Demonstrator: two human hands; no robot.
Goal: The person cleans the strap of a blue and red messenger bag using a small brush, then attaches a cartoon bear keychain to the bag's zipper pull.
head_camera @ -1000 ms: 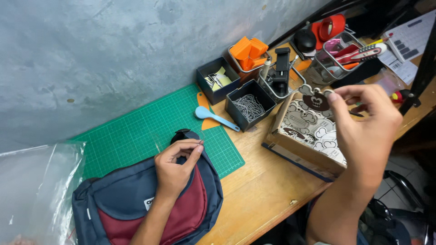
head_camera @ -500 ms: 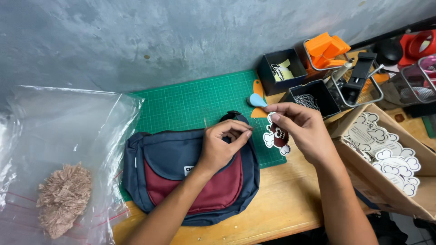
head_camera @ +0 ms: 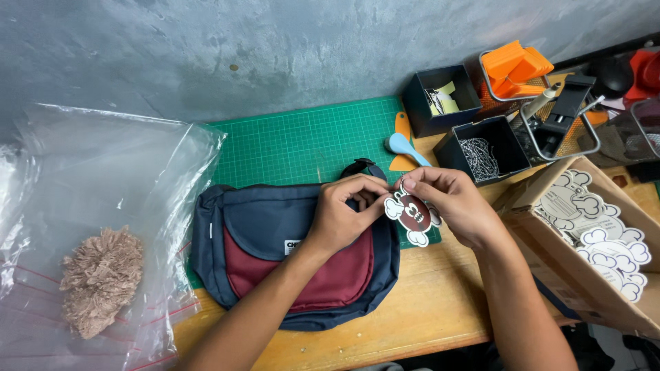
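On the green cutting mat, right hand fingers pinch a charm hanging lengthwise downward; left hand grips the bag.

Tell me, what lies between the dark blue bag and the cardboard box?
In the head view, the right hand holding a cartoon-shaped tag, over bare wooden table, between bag and cardboard box.

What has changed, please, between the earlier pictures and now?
The right hand came back from the cardboard box holding a brown cartoon tag and brought it to the bag, beside the left hand. The left hand stayed on the bag, which stayed on the green mat.
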